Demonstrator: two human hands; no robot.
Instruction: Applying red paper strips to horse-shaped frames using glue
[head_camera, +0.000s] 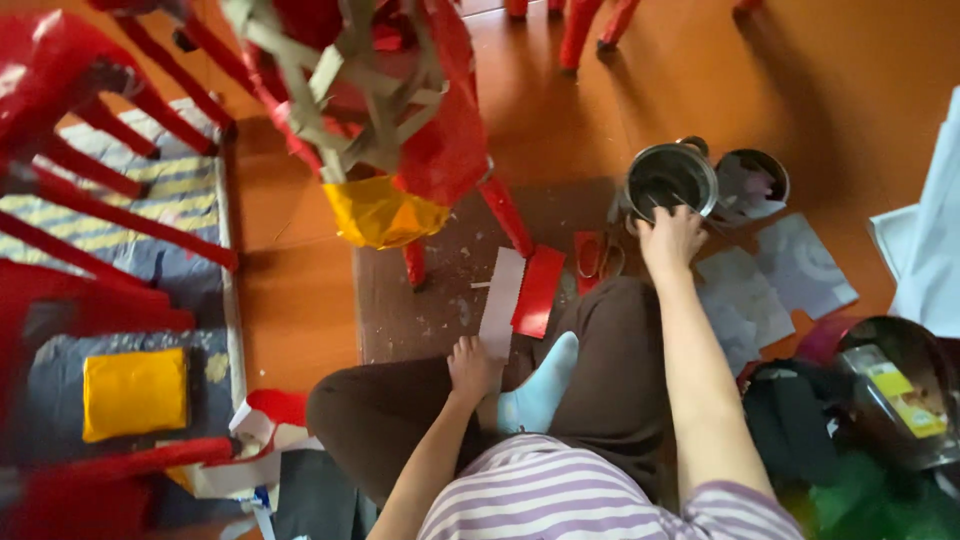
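My right hand (668, 238) gripped the round steel pot's (670, 180) rim, my left hand (470, 368) pressed unclenched on a white paper strip (502, 300); a jerk could have tipped the pot.

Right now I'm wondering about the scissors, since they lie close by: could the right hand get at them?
Probably yes. The right hand rests at the rim of the metal pot, and the red-handled scissors lie just beside it on the brown mat, uncovered, with nothing between them.
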